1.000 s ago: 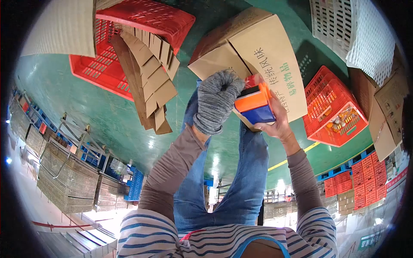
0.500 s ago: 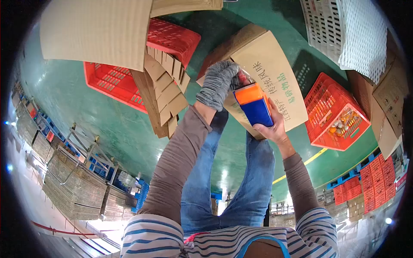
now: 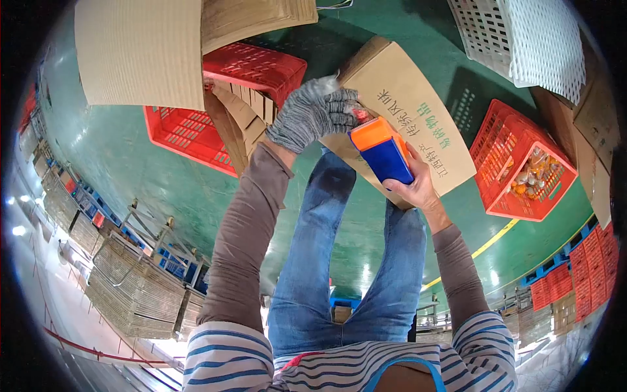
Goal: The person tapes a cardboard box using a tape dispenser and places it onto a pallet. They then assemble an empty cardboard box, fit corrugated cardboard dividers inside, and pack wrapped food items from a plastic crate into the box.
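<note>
My left hand (image 3: 310, 114), in a grey knitted glove, has its fingers stretched towards the red part of a tape dispenser (image 3: 385, 157). Near its knuckles is a pale, blurred patch that I cannot make out. My bare right hand (image 3: 418, 183) is closed round the orange and blue dispenser, thumb on the blue side. Both hands are over a brown cardboard box (image 3: 418, 111) with printed characters, tilted in front of my knees.
Cardboard sheets (image 3: 140, 52) overhang a red crate (image 3: 189, 140) holding slotted cardboard at left. Another red crate (image 3: 516, 163) with small orange packs is at right, below a white basket (image 3: 522, 39). Cardboard (image 3: 591, 150) stands at the far right.
The gloved left hand has moved left and up and its fingers have uncurled from a fist. The dispenser has tilted in my right hand. The view has shifted, bringing more overhanging cardboard into sight.
</note>
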`<control>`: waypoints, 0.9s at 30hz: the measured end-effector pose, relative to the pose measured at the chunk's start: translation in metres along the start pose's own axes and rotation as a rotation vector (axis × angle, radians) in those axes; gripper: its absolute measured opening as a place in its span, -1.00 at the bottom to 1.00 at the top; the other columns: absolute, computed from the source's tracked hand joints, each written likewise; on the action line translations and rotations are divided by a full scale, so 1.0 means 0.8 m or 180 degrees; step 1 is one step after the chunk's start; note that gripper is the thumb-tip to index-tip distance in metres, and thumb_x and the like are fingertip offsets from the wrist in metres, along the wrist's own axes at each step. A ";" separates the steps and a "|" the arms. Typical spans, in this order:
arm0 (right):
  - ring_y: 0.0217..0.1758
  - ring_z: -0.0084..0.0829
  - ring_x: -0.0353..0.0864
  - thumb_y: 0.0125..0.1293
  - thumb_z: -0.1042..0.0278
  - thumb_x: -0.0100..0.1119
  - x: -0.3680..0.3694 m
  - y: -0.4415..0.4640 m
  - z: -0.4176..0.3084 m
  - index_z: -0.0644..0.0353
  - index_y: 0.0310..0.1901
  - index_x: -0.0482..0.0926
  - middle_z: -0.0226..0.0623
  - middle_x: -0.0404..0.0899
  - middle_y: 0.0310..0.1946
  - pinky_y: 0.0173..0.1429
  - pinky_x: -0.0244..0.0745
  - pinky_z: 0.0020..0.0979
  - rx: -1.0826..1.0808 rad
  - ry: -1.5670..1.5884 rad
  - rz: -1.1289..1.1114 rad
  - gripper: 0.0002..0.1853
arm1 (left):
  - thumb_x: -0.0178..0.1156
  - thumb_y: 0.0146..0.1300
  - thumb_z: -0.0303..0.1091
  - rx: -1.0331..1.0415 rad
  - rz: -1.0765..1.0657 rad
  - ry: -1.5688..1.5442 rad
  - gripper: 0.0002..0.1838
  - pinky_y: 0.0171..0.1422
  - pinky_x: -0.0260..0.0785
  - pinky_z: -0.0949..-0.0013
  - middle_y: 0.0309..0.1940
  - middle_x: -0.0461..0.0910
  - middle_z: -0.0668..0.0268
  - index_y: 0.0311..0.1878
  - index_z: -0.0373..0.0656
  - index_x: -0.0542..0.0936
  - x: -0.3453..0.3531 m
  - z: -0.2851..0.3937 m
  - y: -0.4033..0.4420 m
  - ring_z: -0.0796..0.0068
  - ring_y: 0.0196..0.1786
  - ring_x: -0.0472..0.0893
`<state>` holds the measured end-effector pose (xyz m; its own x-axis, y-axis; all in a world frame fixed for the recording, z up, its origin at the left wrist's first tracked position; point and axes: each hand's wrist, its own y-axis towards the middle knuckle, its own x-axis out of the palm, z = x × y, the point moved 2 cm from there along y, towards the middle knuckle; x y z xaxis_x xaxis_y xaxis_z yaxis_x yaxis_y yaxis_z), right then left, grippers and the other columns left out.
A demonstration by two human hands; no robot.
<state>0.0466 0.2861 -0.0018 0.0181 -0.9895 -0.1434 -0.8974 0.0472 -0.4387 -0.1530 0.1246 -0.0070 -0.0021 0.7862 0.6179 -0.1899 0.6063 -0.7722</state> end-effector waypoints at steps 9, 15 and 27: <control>-0.04 -0.02 0.49 -0.17 0.02 0.41 0.007 0.000 0.006 0.29 -0.30 0.56 -0.07 0.57 -0.37 0.30 0.10 -0.06 0.0265 -0.0373 0.0028 -0.49 | 0.12 -0.02 -0.66 0.0594 0.1066 0.2090 -0.78 -0.39 0.51 0.44 -0.47 0.60 0.22 -0.24 -0.30 0.58 0.000 -0.013 0.048 0.46 -0.48 0.59; 0.04 0.15 0.40 -0.16 0.03 0.40 0.004 0.014 -0.024 0.35 -0.28 0.55 0.05 0.56 -0.34 0.24 0.21 -0.07 0.0374 -0.0211 -0.0015 -0.47 | 0.20 -0.09 -0.61 0.0537 0.1550 0.2349 -0.80 -0.35 0.52 0.37 -0.47 0.61 0.23 -0.35 -0.14 0.64 -0.015 0.038 0.072 0.45 -0.41 0.62; 0.06 0.15 0.39 -0.17 -0.04 0.39 -0.021 -0.037 0.007 0.40 -0.30 0.54 0.13 0.54 -0.32 0.19 0.25 -0.10 0.0682 -0.0390 0.0016 -0.41 | 0.04 0.08 -0.18 0.1840 0.2627 0.6479 -0.71 0.09 0.32 0.29 -0.13 0.56 0.24 -0.12 0.07 0.59 -0.114 0.109 0.168 0.26 -0.02 0.52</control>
<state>0.0752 0.3022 0.0088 0.0790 -0.9658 -0.2468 -0.7838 0.0928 -0.6140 -0.2637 0.1239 -0.1544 0.4007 0.0364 -0.9155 -0.8455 0.3997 -0.3542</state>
